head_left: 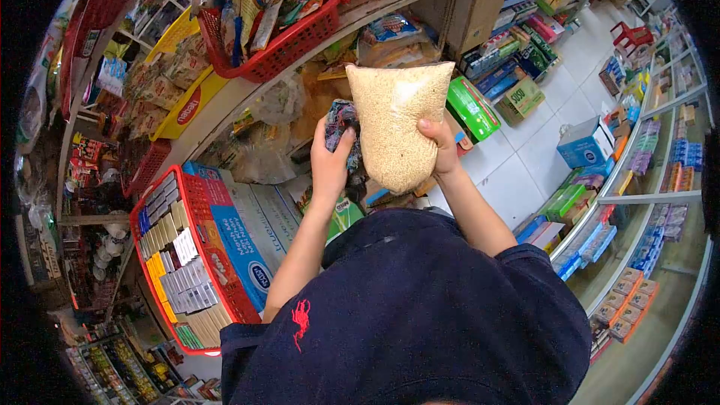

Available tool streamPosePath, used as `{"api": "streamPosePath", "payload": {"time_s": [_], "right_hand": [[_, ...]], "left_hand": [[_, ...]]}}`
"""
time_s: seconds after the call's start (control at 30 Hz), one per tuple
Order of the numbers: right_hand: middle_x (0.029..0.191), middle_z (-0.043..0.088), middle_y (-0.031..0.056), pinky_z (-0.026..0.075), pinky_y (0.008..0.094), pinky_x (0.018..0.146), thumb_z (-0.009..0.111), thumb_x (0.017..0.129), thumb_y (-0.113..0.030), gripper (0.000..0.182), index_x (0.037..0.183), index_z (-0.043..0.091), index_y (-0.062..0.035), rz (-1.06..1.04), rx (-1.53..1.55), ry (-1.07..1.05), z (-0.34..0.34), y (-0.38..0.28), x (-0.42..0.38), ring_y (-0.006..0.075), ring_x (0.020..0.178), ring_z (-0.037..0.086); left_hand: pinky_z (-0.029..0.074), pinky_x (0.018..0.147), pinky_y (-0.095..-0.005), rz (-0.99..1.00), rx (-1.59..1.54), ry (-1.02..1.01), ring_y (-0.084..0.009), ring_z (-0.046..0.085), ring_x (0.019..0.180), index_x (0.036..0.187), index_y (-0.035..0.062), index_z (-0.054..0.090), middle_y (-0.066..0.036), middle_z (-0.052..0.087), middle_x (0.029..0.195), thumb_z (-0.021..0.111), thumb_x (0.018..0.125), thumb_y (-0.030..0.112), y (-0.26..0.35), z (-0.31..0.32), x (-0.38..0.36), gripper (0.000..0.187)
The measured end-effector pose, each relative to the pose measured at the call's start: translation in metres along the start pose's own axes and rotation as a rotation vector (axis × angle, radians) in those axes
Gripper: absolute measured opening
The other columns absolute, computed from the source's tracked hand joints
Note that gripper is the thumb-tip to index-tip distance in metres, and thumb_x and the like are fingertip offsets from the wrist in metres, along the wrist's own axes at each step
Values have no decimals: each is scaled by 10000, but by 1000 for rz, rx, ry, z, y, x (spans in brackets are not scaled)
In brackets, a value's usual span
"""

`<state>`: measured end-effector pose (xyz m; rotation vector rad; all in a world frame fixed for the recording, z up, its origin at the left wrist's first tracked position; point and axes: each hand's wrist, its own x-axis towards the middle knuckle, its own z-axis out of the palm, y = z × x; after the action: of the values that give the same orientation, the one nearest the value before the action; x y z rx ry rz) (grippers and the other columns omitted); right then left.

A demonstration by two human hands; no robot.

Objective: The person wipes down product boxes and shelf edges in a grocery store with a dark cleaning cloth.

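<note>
My right hand grips the right side of a clear plastic bag full of small pale seeds or grains, the thumb pressed on its front. The bag is upright in front of my chest, its flat top edge away from me and its rounded end toward me. Along the bag's left side, my left hand is closed around a crumpled dark patterned cloth. Part of that cloth is hidden behind my fingers and the bag.
A red basket of small boxes stands to my left on a large carton. Red baskets of packets sit on the shelf ahead. Boxed goods, including a green pack, stand on the tiled floor. Glass display shelves run along the right.
</note>
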<state>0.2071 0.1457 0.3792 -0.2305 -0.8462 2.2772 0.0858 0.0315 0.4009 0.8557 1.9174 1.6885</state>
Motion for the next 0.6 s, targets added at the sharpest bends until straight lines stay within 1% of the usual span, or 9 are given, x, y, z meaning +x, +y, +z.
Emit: {"api": "streamPosePath", "payload": {"time_s": [0.03, 0.1, 0.2, 0.3, 0.37, 0.5, 0.53, 0.57, 0.6], "right_hand": [[1066, 521, 143, 452, 344, 809, 552, 714, -150, 518, 1170, 374, 19, 0, 1, 3, 1, -2, -1, 233, 943, 545], [1121, 493, 171, 428, 355, 856, 542, 704, -198, 589, 1205, 343, 40, -5, -156, 5, -1, -7, -2, 259, 1003, 520], [1118, 492, 173, 429, 352, 854, 550, 695, -201, 604, 1206, 339, 41, -38, -211, 1, -5, -9, -1, 261, 997, 521], [1119, 488, 177, 427, 349, 856, 560, 687, -198, 618, 1208, 333, 44, -35, -179, 24, -5, -9, 1, 263, 997, 518], [1120, 485, 178, 426, 350, 857, 562, 684, -193, 623, 1209, 328, 45, -51, -174, 42, -6, -7, 1, 264, 999, 517], [1119, 482, 184, 422, 349, 861, 570, 680, -197, 640, 1214, 315, 45, -76, -218, 44, -3, -11, 0, 267, 998, 517], [1119, 482, 184, 422, 349, 861, 570, 680, -197, 640, 1214, 315, 45, -78, -216, 44, -3, -12, 1, 267, 998, 517], [1111, 492, 159, 420, 335, 850, 593, 678, -179, 619, 1205, 339, 24, -96, -206, 13, -2, -13, 2, 238, 985, 519], [1102, 503, 134, 418, 320, 840, 615, 676, -161, 599, 1195, 364, 3, -114, -199, -17, -2, -15, 1, 209, 972, 521]], "left_hand": [[383, 805, -271, -2, 0, -2, -138, 507, 899, 1094, 2, 456, -77, 547, 999, 560, 820, 184, -3, 1, -3, 345], [383, 802, -269, -15, -73, 14, -142, 507, 886, 1091, 7, 461, -76, 548, 982, 557, 821, 186, -13, 5, -7, 338], [379, 799, -262, -14, -57, 1, -140, 502, 877, 1080, 7, 465, -71, 543, 961, 555, 821, 182, -13, 6, -14, 326], [376, 801, -258, -32, -59, -9, -132, 497, 873, 1070, 10, 470, -60, 541, 946, 565, 806, 160, -10, 5, -18, 318], [385, 788, -254, 42, -20, 12, -126, 505, 857, 1062, 15, 477, -52, 548, 931, 580, 786, 135, -10, 5, -18, 318], [395, 775, -250, 56, -50, 10, -120, 514, 836, 1053, 15, 483, -48, 556, 915, 601, 766, 124, 9, 9, -18, 329], [398, 774, -249, 87, -53, -5, -114, 515, 833, 1048, 14, 485, -48, 559, 913, 608, 759, 122, 15, 11, -17, 332], [401, 773, -248, 117, -54, -22, -109, 517, 829, 1043, 14, 487, -48, 563, 910, 616, 751, 119, 21, 13, -17, 336], [404, 761, -261, 144, -42, -44, -141, 527, 818, 1037, 8, 488, -58, 550, 895, 630, 728, 120, 25, 15, -15, 358]]}}
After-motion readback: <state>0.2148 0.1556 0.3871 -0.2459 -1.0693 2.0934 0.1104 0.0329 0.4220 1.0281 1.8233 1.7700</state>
